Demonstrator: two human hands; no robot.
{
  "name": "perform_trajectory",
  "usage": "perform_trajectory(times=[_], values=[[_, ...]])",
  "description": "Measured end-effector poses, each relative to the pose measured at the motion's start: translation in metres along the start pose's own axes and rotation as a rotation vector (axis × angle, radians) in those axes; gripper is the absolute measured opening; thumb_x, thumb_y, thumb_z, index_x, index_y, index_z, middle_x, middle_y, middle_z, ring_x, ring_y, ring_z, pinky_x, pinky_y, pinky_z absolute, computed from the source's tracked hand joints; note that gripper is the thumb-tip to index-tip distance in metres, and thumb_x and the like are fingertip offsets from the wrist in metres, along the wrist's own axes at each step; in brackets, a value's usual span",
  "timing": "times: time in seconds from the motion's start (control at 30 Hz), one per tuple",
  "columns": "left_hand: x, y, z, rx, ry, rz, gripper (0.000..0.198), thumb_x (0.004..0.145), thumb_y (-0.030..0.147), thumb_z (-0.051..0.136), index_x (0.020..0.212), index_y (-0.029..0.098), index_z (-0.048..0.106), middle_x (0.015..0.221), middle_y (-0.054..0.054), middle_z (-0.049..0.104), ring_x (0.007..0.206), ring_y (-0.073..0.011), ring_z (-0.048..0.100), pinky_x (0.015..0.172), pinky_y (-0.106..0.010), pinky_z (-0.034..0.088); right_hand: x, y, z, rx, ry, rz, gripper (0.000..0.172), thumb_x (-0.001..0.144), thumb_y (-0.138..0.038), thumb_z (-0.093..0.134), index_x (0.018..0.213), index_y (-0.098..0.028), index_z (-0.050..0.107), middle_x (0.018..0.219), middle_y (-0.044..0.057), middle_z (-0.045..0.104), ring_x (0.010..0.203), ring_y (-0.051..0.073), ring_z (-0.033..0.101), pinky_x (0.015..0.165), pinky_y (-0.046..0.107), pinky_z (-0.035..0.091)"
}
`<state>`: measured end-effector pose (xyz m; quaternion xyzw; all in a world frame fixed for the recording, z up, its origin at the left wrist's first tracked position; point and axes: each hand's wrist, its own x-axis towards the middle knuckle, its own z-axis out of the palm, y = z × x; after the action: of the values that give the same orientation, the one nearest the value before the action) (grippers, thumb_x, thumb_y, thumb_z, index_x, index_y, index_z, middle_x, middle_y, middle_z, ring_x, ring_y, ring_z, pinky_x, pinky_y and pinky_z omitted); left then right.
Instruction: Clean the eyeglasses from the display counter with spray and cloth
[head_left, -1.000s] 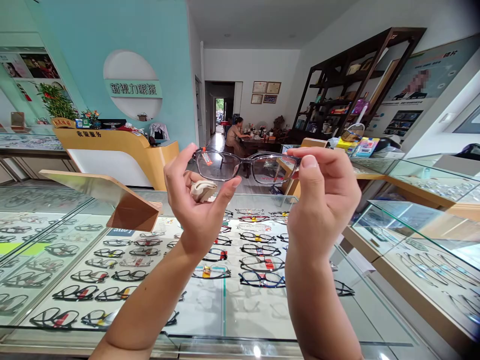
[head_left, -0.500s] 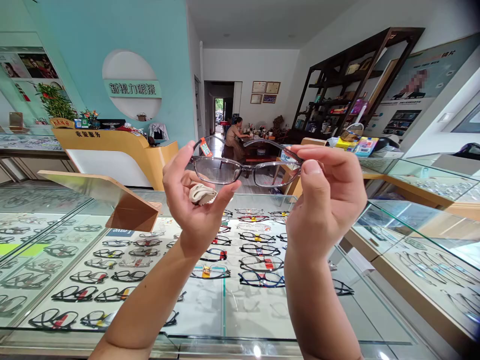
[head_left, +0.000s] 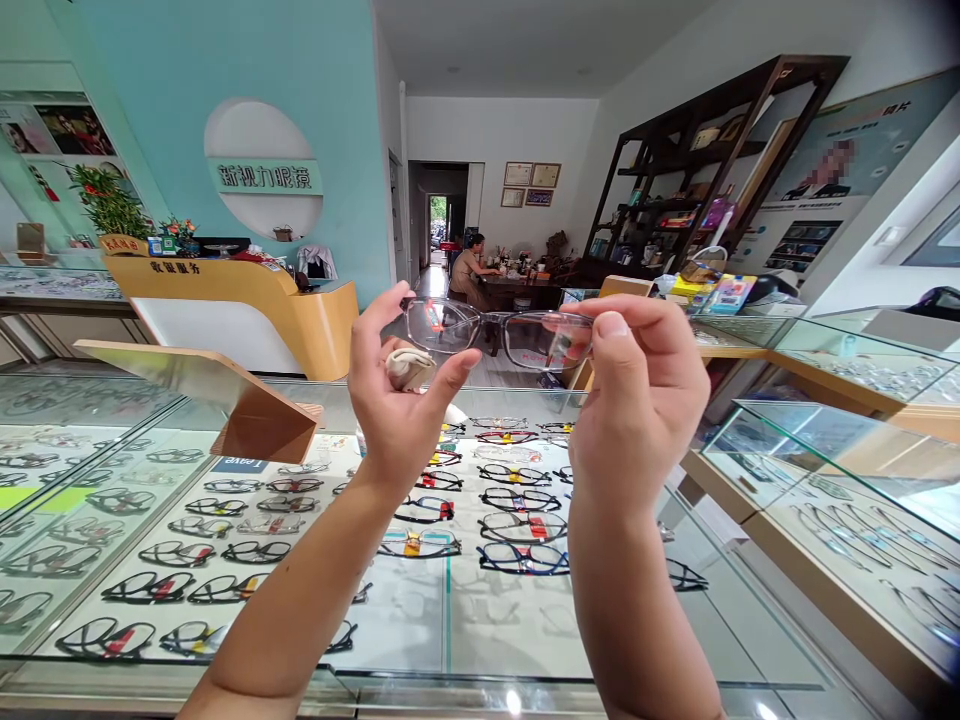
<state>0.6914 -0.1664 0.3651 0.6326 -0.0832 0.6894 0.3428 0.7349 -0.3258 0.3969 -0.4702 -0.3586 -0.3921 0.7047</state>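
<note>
A pair of eyeglasses (head_left: 493, 320) with a dark, partly clear frame is held up level above the glass counter, its lenses upright. My right hand (head_left: 641, 370) pinches the right end of the frame between thumb and fingers. At the other end, the fingers of my left hand (head_left: 401, 385) touch the frame, the thumb standing apart below the lens. Tucked in that same palm is a folded, light-coloured cleaning cloth (head_left: 409, 369). Through the left lens shows a red tag (head_left: 435, 316) on a temple arm. Faint red lettering marks the right lens.
Below my hands, a glass display case (head_left: 517, 625) holds rows of eyeglasses. On its left stands a tilted wooden mirror or board (head_left: 262, 420). Another glass case (head_left: 862, 500) runs along the right. Farther back are a yellow reception desk (head_left: 330, 310) and a seated person (head_left: 470, 270).
The eyeglasses have tilted, so the temple arms that showed above the lenses are now behind them, red tag included. My hands have come slightly closer together.
</note>
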Motion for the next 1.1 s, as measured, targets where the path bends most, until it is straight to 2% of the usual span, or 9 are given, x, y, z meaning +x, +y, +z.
perform_trajectory(times=[0.17,0.3,0.4,0.6,0.77,0.93,1.03,1.1], values=[[-0.002,-0.002,0.001,-0.007,-0.007,-0.013,0.075,0.089,0.064,0.085,0.151,0.03,0.059,0.156,-0.014,0.064,0.102,-0.0193,0.073,0.085,-0.032,0.063,-0.001,0.006,-0.004,0.012,-0.07,-0.015,0.014,0.11,-0.039,0.062,0.11,-0.031,0.073,0.108,0.005,0.074,0.102,0.026,0.077,0.086,0.045,0.065],[-0.003,-0.003,0.002,-0.027,-0.057,-0.004,0.079,0.091,0.068,0.082,0.154,0.029,0.055,0.153,-0.013,0.064,0.124,-0.0263,0.071,0.098,-0.036,0.063,-0.002,0.006,-0.007,-0.008,-0.129,-0.016,0.022,0.112,-0.047,0.056,0.117,-0.031,0.071,0.11,0.007,0.073,0.108,0.03,0.079,0.082,0.046,0.067],[-0.003,-0.003,0.003,-0.012,-0.075,0.007,0.077,0.093,0.068,0.08,0.154,0.029,0.054,0.153,-0.013,0.063,0.134,-0.0285,0.067,0.101,-0.037,0.063,-0.003,0.005,-0.007,-0.038,-0.14,-0.02,0.026,0.114,-0.048,0.051,0.12,-0.031,0.069,0.112,0.008,0.073,0.11,0.03,0.079,0.087,0.048,0.067],[-0.003,-0.004,0.002,0.06,-0.065,0.042,0.072,0.095,0.061,0.081,0.154,0.031,0.054,0.152,-0.012,0.064,0.129,-0.0262,0.069,0.099,-0.036,0.063,0.002,0.01,-0.01,-0.07,-0.149,0.022,0.021,0.113,-0.038,0.052,0.119,-0.029,0.07,0.115,0.008,0.075,0.114,0.029,0.077,0.094,0.047,0.064],[0.002,-0.001,-0.005,0.133,-0.105,0.067,0.074,0.09,0.061,0.087,0.151,0.03,0.059,0.147,-0.012,0.064,0.124,-0.0269,0.07,0.094,-0.037,0.064,0.007,0.003,-0.014,-0.229,-0.192,-0.063,0.016,0.109,-0.032,0.061,0.115,-0.028,0.075,0.119,0.006,0.076,0.121,0.028,0.072,0.106,0.05,0.057],[0.014,0.012,-0.017,0.221,-0.225,0.136,0.068,0.088,0.057,0.09,0.143,0.027,0.064,0.137,-0.011,0.07,0.124,-0.0276,0.068,0.098,-0.039,0.063,0.014,-0.002,-0.018,-0.316,-0.42,-0.012,0.008,0.101,-0.028,0.073,0.096,-0.028,0.08,0.113,0.004,0.079,0.117,0.028,0.072,0.108,0.052,0.054],[0.019,0.018,-0.024,0.228,-0.289,0.149,0.065,0.087,0.048,0.093,0.142,0.028,0.065,0.136,-0.01,0.071,0.123,-0.0278,0.069,0.099,-0.04,0.063,0.017,0.003,-0.023,-0.26,-0.557,0.095,0.012,0.101,-0.031,0.073,0.093,-0.027,0.079,0.112,0.004,0.08,0.112,0.026,0.073,0.104,0.05,0.055],[0.019,0.022,-0.027,0.211,-0.331,0.123,0.064,0.088,0.042,0.092,0.143,0.029,0.064,0.136,-0.009,0.07,0.119,-0.0269,0.072,0.094,-0.038,0.065,0.019,0.008,-0.025,-0.206,-0.631,0.161,0.01,0.101,-0.031,0.073,0.096,-0.027,0.08,0.113,0.005,0.08,0.112,0.026,0.073,0.102,0.048,0.056]])
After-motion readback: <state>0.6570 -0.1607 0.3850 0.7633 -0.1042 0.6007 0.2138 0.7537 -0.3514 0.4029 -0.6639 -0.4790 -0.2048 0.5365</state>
